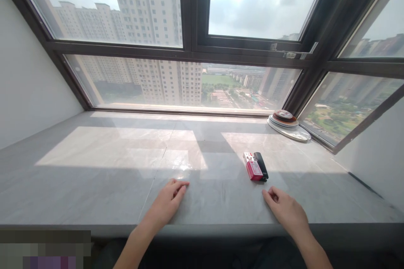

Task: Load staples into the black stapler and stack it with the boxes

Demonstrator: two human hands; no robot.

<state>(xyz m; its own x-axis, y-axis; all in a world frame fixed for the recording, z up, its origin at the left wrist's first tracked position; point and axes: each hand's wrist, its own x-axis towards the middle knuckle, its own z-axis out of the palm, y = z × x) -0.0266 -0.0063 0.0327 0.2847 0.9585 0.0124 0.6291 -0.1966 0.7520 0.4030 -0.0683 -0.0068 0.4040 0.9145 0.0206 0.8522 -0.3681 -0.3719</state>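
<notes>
My left hand [168, 201] rests on the grey marbled ledge [104, 197] near its front edge. Its index finger and thumb point right, slightly apart, the other fingers are bent, and no object shows in it. Farther right, my right hand [287, 210] lies on the same surface, loosely curled, with a small gap by the thumb and nothing visible in it. Just beyond that hand, a small red and white box [253, 168] lies against a black stapler [261, 166]. Neither hand touches them.
In the back right corner stands a stack of round and oval plates or discs [287, 124]. Dark-framed windows [191, 52] rise along the back and right. White walls [34, 80] close both ends. A dark narrow slot or strip [364, 184] runs along the right wall.
</notes>
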